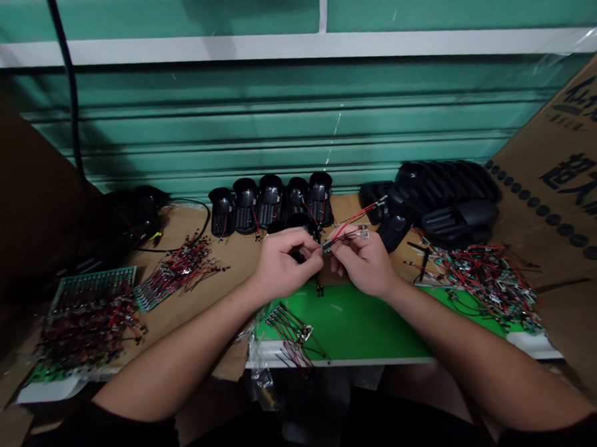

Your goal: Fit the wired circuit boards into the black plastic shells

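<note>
My left hand [287, 261] pinches one end of a small circuit board [326, 247] between thumb and forefinger. From the other side, the fingers of my right hand [365, 260] are closed on the same board and its wires. Red wires [353, 216] run up from it to the right, above my right hand, with black wires beside them. Under and behind the hands, a black plastic shell [298, 222] is partly hidden. A small bundle of wired boards [293, 330] lies on the green board [368, 320] below my left hand.
Several open black shells [271, 202] stand in a row at the back. More black housings [445, 191] are stacked behind the right-hand tangle of wired boards [490, 280]. Wired panels [90, 319] lie at left, near another wire bundle [178, 270]. A carton [570, 198] borders the right.
</note>
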